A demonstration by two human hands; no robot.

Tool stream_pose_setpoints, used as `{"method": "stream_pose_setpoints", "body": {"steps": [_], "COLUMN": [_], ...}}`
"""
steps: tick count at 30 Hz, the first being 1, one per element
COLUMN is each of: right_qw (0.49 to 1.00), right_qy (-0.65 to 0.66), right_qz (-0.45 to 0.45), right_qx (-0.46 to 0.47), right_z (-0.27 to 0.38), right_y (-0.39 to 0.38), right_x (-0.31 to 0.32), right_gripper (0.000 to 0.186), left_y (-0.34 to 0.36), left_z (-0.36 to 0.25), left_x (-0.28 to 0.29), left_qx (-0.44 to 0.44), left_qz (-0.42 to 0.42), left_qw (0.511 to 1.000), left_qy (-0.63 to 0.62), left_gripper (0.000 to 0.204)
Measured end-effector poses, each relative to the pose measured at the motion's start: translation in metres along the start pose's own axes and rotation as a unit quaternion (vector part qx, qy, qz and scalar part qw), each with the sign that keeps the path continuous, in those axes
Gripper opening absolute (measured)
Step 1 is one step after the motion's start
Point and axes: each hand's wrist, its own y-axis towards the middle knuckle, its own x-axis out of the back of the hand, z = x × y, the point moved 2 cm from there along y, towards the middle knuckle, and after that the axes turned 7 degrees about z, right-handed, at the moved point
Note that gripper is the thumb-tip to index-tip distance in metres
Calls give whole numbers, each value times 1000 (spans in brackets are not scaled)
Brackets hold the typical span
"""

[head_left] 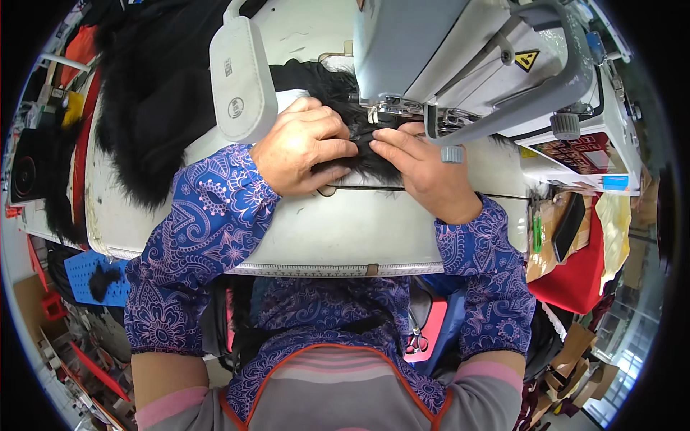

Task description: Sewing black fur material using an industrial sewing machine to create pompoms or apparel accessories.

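A piece of black furry fabric (368,159) lies under the needle area of a grey and white sewing machine (413,50). My left hand (305,147) grips the fabric on its left side, with its fingers curled and pressed together. From the right, my right hand (431,176) holds the same piece with its fingers together, the fingertips just below the presser foot (374,113). Both sets of fingertips are close to each other, with dark fur between them. The thumb of my right hand is hidden.
A white lamp-like arm (243,86) hangs close over my left wrist. More black fur-trimmed cloth (136,136) spreads over the left of the white table (323,233). A phone (569,226) and green snips (537,233) lie at right. Scissors (415,341) are below the table edge.
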Motion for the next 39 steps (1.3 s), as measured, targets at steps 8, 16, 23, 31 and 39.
{"method": "stream_pose_setpoints", "body": {"steps": [8, 16, 23, 31, 39], "right_qw": [1000, 999, 996, 999, 999], "right_qy": [12, -24, -42, 5, 13], "right_qz": [10, 30, 42, 28, 15], "right_qx": [-18, -37, -69, -40, -41], "right_z": [3, -3, -9, -10, -7], "right_y": [1, -3, 0, 4, 6], "right_x": [2, 5, 4, 4, 5], "right_gripper": [36, 38, 37, 41, 41], "left_y": [-5, -4, 2, 1, 0], "left_z": [-3, 2, 10, 7, 9], "left_x": [1, -2, -4, -4, -8], "left_qx": [-51, -4, 67, 57, 26], "left_qz": [-8, 47, 89, 70, 43], "left_qw": [997, 996, 990, 991, 996], "left_qy": [60, 73, 90, 95, 68], "left_gripper": [31, 32, 36, 36, 35]}}
